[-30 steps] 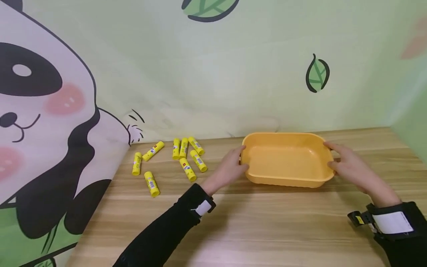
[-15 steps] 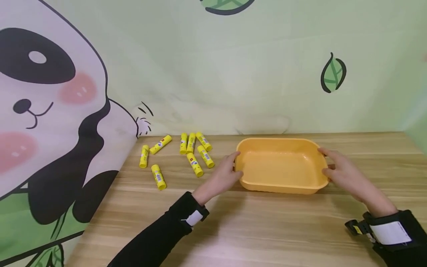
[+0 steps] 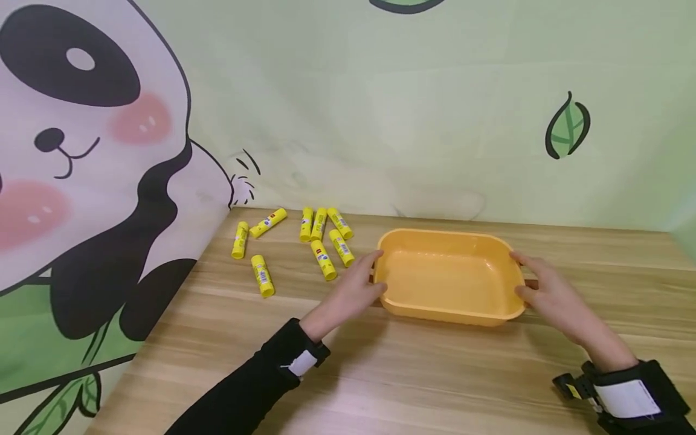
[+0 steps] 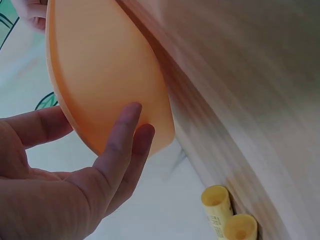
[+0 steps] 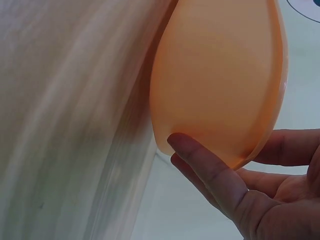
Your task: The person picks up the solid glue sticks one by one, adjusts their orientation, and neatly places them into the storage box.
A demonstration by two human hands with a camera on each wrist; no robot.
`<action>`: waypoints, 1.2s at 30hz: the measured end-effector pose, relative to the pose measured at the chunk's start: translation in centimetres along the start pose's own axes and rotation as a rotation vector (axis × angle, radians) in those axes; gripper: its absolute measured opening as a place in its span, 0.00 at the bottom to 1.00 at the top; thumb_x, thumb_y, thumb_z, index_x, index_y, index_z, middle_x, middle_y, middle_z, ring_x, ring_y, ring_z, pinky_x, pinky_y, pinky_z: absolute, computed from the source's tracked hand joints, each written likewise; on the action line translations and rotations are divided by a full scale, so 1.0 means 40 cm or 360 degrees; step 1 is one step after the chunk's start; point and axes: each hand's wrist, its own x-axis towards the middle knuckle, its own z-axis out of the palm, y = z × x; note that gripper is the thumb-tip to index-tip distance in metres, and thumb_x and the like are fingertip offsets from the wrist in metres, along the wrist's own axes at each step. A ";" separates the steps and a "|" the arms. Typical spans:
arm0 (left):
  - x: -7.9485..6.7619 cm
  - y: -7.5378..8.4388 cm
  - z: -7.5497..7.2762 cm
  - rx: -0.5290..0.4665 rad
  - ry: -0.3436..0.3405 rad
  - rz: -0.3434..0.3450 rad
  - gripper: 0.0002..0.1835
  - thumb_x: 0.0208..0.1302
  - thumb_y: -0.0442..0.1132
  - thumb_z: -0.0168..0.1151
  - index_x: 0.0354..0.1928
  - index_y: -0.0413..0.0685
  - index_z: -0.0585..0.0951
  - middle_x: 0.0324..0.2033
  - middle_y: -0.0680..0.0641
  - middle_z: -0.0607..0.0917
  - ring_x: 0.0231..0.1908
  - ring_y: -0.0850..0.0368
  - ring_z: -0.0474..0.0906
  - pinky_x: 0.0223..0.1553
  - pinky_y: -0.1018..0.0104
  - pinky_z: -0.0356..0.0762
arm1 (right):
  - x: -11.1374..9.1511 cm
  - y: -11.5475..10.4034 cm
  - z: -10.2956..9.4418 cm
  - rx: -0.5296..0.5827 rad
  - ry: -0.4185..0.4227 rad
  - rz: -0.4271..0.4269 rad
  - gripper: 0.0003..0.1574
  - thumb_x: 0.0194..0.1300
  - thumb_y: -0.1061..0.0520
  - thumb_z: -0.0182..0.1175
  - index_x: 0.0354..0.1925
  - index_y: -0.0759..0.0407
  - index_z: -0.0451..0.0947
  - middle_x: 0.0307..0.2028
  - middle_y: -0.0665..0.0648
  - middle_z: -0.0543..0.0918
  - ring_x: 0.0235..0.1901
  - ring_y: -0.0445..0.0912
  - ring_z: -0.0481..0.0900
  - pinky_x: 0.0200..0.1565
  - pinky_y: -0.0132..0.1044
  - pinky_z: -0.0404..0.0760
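Between two hands, toward the back of the tabletop (image 3: 435,374), is the tray (image 3: 450,275), shallow, oblong and orange-yellow, open side up, its long sides running left to right. The left hand (image 3: 350,290) grips one short end and the right hand (image 3: 551,299) grips the other. Both are partly closed, thumb and forefinger at the rim; the wrist views show fingers (image 4: 119,137) laid against the outer wall. Shadow shows beneath, but whether the base touches the tabletop or hangs just above it I cannot tell.

From its thin rim and even gloss, the tray is probably moulded plastic: light for its size, stiff at the corners, perhaps giving a little along the long walls if squeezed. It does not look fragile. The smooth surface could slip under dry fingertips, so the short ends seem the best hold, with a rim to hook over and a wall to press on; an even grip at both would keep it level.

Left of the tray, eight yellow tubes (image 3: 324,260) are strewn, the nearest close by the left hand. Behind rises a green backdrop (image 3: 391,109) with a panda (image 3: 119,181).
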 end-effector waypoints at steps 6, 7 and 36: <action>-0.014 -0.015 0.000 0.0006 0.0022 -0.0002 0.33 0.66 0.34 0.57 0.71 0.39 0.59 0.58 0.39 0.72 0.49 0.49 0.75 0.44 0.64 0.78 | 0.001 0.003 0.011 0.0040 -0.0027 -0.0030 0.39 0.66 0.71 0.49 0.71 0.75 0.46 0.66 0.80 0.51 0.56 0.75 0.67 0.39 0.37 0.83; -0.016 -0.019 0.000 0.0002 0.0027 -0.0003 0.33 0.66 0.34 0.57 0.71 0.39 0.59 0.58 0.39 0.72 0.49 0.49 0.75 0.44 0.63 0.78 | 0.001 0.004 0.015 0.0044 -0.0032 -0.0030 0.39 0.66 0.71 0.48 0.71 0.75 0.46 0.66 0.80 0.51 0.56 0.75 0.67 0.39 0.38 0.83; -0.028 -0.051 -0.001 -0.0079 0.0014 -0.0028 0.32 0.67 0.35 0.56 0.71 0.46 0.60 0.58 0.42 0.71 0.50 0.52 0.74 0.46 0.62 0.77 | 0.023 0.101 -0.007 0.0565 -0.0193 0.0100 0.38 0.72 0.53 0.54 0.71 0.61 0.51 0.71 0.67 0.48 0.52 0.32 0.71 0.47 0.33 0.77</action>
